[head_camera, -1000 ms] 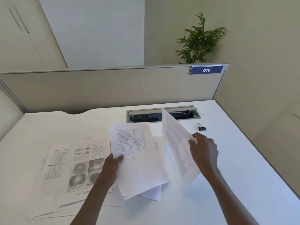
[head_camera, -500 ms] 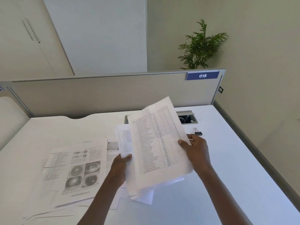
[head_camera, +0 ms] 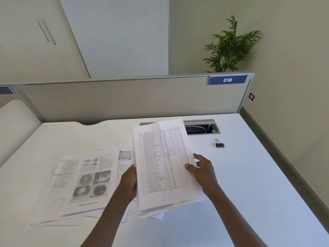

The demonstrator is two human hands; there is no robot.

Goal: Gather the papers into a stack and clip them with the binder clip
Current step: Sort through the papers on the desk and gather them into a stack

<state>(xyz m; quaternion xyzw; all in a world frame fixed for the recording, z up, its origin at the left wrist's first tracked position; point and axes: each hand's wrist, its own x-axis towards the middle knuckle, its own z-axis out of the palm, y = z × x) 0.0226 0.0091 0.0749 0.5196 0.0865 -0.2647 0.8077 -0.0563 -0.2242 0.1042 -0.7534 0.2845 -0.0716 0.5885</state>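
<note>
Both hands, left hand (head_camera: 129, 182) and right hand (head_camera: 202, 169), pinch the table-printed sheets (head_camera: 163, 166) at opposite edges to square them; binder clip (head_camera: 219, 144) waits beyond the right.

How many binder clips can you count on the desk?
1: the black binder clip lies on the white desk, beyond the right hand, below the cable hatch. Papers could hide others.

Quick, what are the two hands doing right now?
Left hand: holds the left edge of the stack of papers.
Right hand: pinches the right edge of the same stack, thumb on top.
</note>
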